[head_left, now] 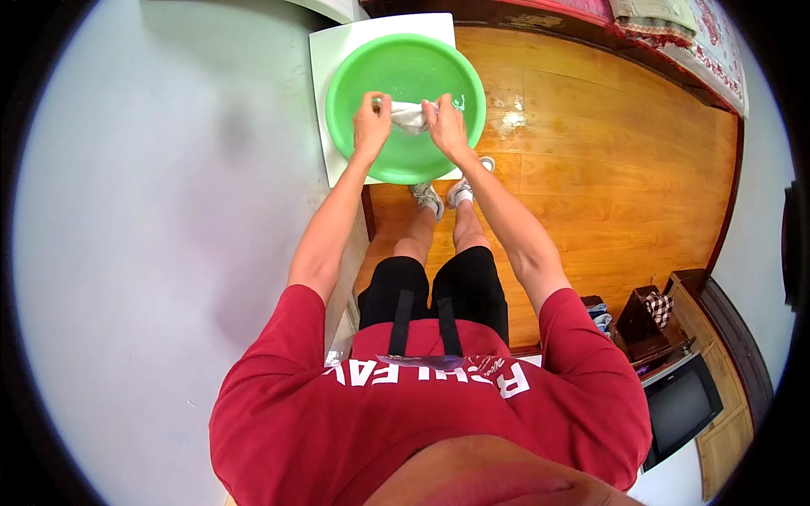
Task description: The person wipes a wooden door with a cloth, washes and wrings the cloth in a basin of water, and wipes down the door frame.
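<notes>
A small white cloth point(410, 117) is stretched between my two hands above a round green basin point(339, 139). My left hand point(371, 123) grips the cloth's left end with the fingers closed. At the other end, my right hand point(446, 125) pinches the cloth, fingers also closed. The cloth looks bunched and sags a little in the middle. Water with a few bubbles seems to lie in the basin below. I cannot tell whether the cloth's lowest part touches the water.
The basin rests on a white tabletop point(324, 52) beside a pale wall point(169, 211). A wooden floor point(591, 169) stretches to the right. A bed with folded bedding point(654, 18) is at the upper right. A television point(683, 405) and wooden cabinet point(727, 430) stand at the lower right.
</notes>
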